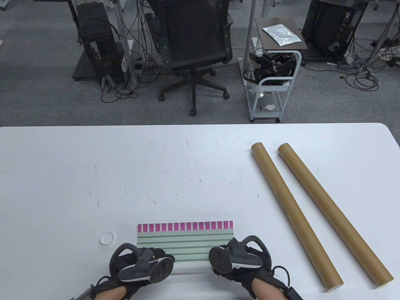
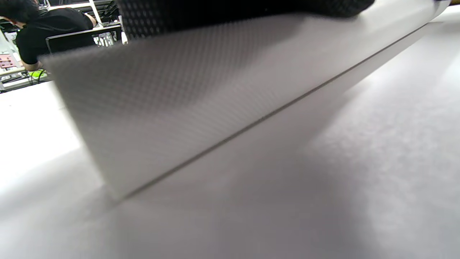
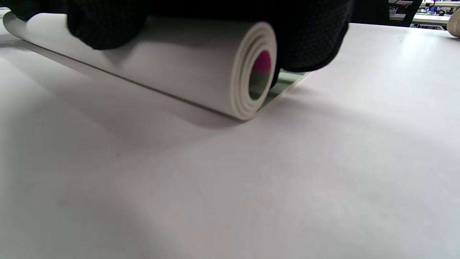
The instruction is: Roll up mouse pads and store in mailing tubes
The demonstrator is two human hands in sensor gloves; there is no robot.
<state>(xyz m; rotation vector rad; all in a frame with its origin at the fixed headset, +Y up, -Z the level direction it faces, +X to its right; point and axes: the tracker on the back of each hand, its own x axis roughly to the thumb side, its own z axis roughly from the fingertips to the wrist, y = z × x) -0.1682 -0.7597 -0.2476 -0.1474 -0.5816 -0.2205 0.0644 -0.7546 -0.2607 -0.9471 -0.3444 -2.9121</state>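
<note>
A green-striped mouse pad with a pink-checked far edge [image 1: 187, 239] lies at the table's near edge, partly rolled. Its near part is a white-backed roll [image 3: 201, 75], also seen in the left wrist view [image 2: 172, 100]. My left hand [image 1: 140, 265] rests on the roll's left end and my right hand [image 1: 237, 259] on its right end; gloved fingers [image 3: 309, 39] wrap over the roll. Two brown mailing tubes [image 1: 292, 212] [image 1: 331, 211] lie side by side at the right, apart from both hands.
A small white ring-shaped cap [image 1: 106, 238] lies on the white table [image 1: 93, 175] left of the pad. Beyond the far edge stand an office chair [image 1: 193, 47] and a white cart [image 1: 272, 72].
</note>
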